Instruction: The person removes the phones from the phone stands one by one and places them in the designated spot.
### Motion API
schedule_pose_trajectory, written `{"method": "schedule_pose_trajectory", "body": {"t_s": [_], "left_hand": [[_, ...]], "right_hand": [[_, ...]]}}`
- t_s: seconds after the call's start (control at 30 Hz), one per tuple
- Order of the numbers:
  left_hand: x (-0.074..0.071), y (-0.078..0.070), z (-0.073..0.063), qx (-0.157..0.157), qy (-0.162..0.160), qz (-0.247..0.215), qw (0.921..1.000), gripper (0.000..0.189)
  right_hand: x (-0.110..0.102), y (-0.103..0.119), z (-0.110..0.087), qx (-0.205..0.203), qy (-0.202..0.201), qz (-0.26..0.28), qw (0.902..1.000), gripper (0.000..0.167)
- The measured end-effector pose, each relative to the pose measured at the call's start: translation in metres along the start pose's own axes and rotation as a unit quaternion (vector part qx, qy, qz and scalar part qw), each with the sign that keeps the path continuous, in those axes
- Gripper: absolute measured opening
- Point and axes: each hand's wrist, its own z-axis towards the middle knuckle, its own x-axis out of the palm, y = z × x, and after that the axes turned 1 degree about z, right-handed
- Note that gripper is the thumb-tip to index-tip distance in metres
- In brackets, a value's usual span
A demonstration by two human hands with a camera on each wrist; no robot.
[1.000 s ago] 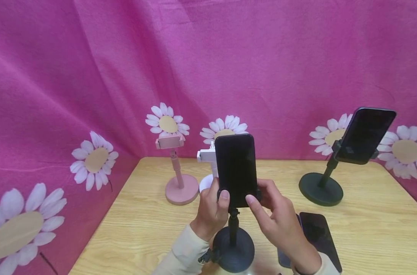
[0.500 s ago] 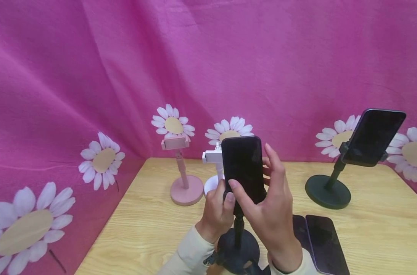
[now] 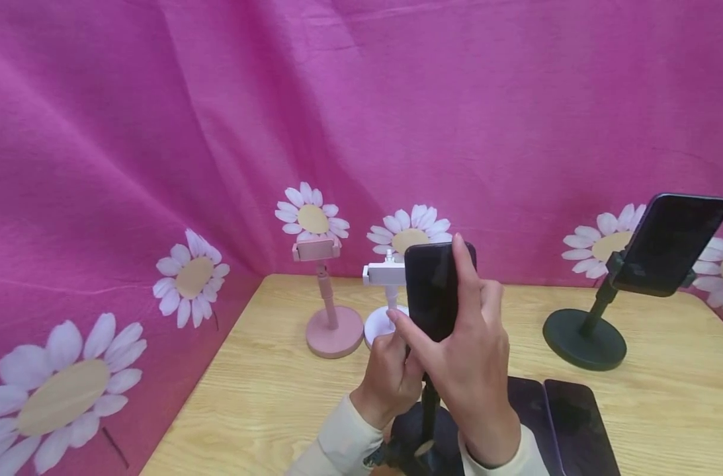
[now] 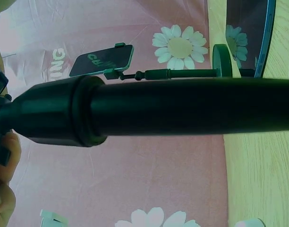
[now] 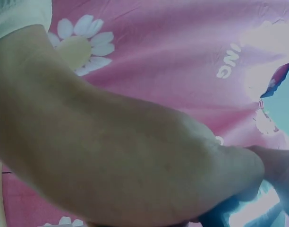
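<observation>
A black smartphone (image 3: 428,281) stands upright on a black phone stand (image 3: 410,430) near the front of the table. My left hand (image 3: 387,377) grips the stand's head at the phone's lower left, its fingertips hidden. In the left wrist view, the stand's pole (image 4: 191,106) crosses the picture, with fingers (image 4: 6,158) curled at its head. My right hand (image 3: 474,357) holds the phone from the front, thumb across the lower part to the left edge and index finger up along the right side. The right wrist view mostly shows that hand's back (image 5: 135,151).
Behind stand a pink phone stand (image 3: 334,332) and a white phone stand (image 3: 386,274), neither holding a phone. At the right, a dark green stand (image 3: 584,338) bears a tilted phone (image 3: 671,244). Two dark phones lie side by side, one a phone (image 3: 581,423) right of my right wrist.
My right hand has moved from the phone's lower right corner up over its front, thumb reaching left. The phone now looks narrower, partly covered. The whole view has shifted, moving the scene rightward.
</observation>
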Motion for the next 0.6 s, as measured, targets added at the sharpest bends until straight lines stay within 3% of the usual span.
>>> {"method": "schedule_pose_trajectory", "body": {"t_s": [0.33, 0.6], "left_hand": [[-0.005, 0.002, 0.003, 0.016, 0.006, 0.035, 0.9992, 0.036], [-0.011, 0.006, 0.007, 0.028, -0.011, 0.062, 0.9976, 0.036]], "right_hand": [[-0.001, -0.004, -0.002, 0.0, -0.01, -0.006, 0.9999, 0.104], [-0.001, -0.004, -0.004, -0.011, -0.015, 0.003, 0.9998, 0.104]]}}
